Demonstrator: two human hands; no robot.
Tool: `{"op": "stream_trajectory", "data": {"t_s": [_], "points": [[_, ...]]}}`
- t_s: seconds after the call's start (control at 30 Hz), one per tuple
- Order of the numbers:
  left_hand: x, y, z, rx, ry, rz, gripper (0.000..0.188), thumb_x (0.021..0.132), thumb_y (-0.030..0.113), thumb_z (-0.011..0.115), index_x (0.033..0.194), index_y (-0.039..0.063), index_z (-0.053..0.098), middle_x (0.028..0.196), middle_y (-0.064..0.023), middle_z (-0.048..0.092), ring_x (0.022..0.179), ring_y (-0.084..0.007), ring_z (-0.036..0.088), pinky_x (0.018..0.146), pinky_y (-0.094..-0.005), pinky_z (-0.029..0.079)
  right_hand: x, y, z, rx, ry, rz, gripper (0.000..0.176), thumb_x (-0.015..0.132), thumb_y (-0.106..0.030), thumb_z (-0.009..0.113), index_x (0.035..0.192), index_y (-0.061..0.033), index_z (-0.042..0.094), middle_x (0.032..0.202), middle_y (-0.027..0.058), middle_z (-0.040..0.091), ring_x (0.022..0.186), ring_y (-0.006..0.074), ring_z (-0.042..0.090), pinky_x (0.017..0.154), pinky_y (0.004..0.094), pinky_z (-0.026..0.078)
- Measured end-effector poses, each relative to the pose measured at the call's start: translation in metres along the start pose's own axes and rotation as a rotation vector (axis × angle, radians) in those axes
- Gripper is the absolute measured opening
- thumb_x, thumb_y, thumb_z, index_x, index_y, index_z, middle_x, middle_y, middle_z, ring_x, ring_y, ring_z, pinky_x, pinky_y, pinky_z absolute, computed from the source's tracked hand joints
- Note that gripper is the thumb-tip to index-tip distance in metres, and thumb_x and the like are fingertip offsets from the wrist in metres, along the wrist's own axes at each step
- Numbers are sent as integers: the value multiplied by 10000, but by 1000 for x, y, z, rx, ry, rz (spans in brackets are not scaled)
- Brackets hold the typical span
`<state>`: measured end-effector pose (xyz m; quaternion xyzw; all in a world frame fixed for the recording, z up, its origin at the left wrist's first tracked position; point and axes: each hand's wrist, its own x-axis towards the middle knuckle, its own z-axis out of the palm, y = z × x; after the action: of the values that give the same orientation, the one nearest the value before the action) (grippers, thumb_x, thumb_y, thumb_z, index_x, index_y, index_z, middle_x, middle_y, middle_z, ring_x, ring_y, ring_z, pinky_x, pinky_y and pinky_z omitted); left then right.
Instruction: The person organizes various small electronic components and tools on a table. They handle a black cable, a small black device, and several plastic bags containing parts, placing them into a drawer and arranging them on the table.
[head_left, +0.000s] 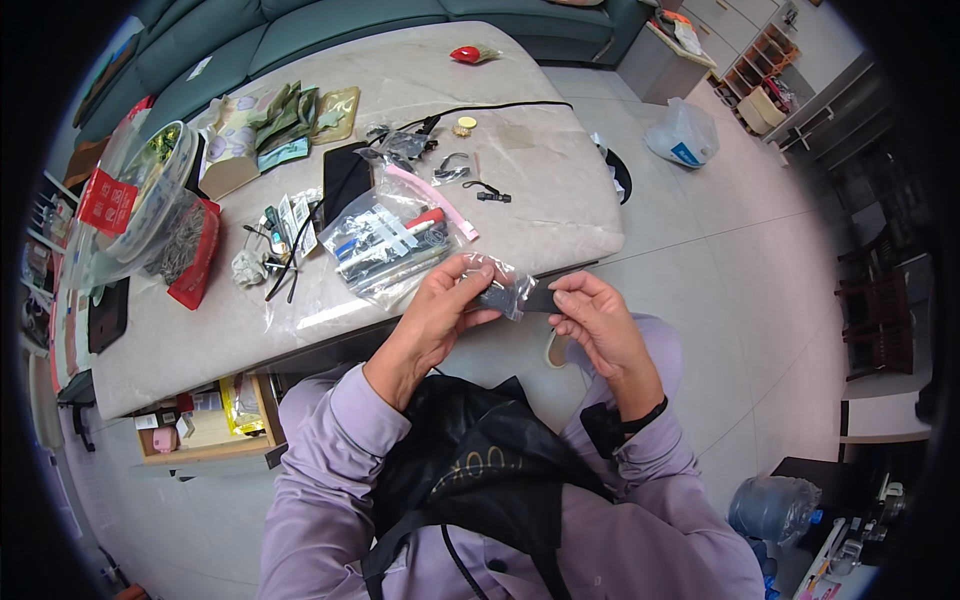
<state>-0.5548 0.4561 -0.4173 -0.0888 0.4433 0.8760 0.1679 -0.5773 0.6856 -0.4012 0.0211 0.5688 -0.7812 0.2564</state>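
My left hand (452, 300) grips a small clear plastic bag (508, 294) with something dark inside it. At the bag's right end, my right hand (596, 315) pinches a flat black strip (538, 300). Whether the strip is partly inside the bag I cannot tell. Both hands are held above my lap, just off the table's front edge. Behind my left hand lies a clear zip bag (390, 244) with a pink slider, full of pens and markers. A black buckle with a cord loop (493, 193) and a small clear packet (454, 169) rest farther back.
A marble-topped table (547, 217) spans the front. On it are a black tablet-like slab (346, 180), a black cable (510, 107), a red bag of metal pieces (191, 247) and a plastic tub (154, 180). Below the left edge a drawer (217, 442) stands pulled out. Black cloth (480, 450) covers my lap.
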Motion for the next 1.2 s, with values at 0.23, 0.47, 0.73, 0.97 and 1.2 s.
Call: {"op": "stream_trajectory", "data": {"t_s": [0.23, 0.47, 0.73, 0.97, 1.2], "points": [[0, -5, -2, -14, 93, 33, 133, 959, 209, 616, 1015, 89, 624, 983, -37, 699, 885, -112, 665, 742, -263, 564, -3, 7, 9, -103, 88, -261, 140, 922, -58, 638, 1051, -10, 612, 880, 33, 638, 716, 84, 605, 619, 210, 500], [-1, -4, 1, 24, 76, 185, 104, 970, 208, 601, 1008, 111, 601, 959, -29, 704, 850, -98, 663, 708, -255, 547, -8, 9, 18, -52, 167, -290, 164, 925, -50, 628, 1080, -7, 600, 901, 38, 632, 722, 89, 607, 633, 210, 502], [-5, -1, 6, 30, 59, 122, 74, 974, 215, 601, 1006, 149, 594, 968, 12, 690, 878, -67, 641, 670, -207, 501, -7, 11, 9, 281, 52, -179, 137, 933, -128, 624, 1020, -27, 592, 906, 50, 608, 798, 130, 598, 632, 263, 493], [2, -11, 6, -30, 65, 200, 89, 955, 177, 628, 1012, 117, 593, 988, -20, 673, 888, -86, 630, 709, -224, 497, 2, 14, 11, 278, -14, 123, 194, 935, -186, 630, 1044, -29, 595, 872, 17, 532, 691, 105, 536, 565, 233, 446], [3, -20, 16, -41, 40, 303, 132, 930, 110, 650, 1027, 47, 588, 1056, -75, 657, 935, -137, 632, 828, -274, 517, 10, 9, 32, -211, 2, -233, 94, 890, -92, 683, 927, -21, 632, 733, -9, 590, 623, 54, 523, 577, 193, 396]]}}
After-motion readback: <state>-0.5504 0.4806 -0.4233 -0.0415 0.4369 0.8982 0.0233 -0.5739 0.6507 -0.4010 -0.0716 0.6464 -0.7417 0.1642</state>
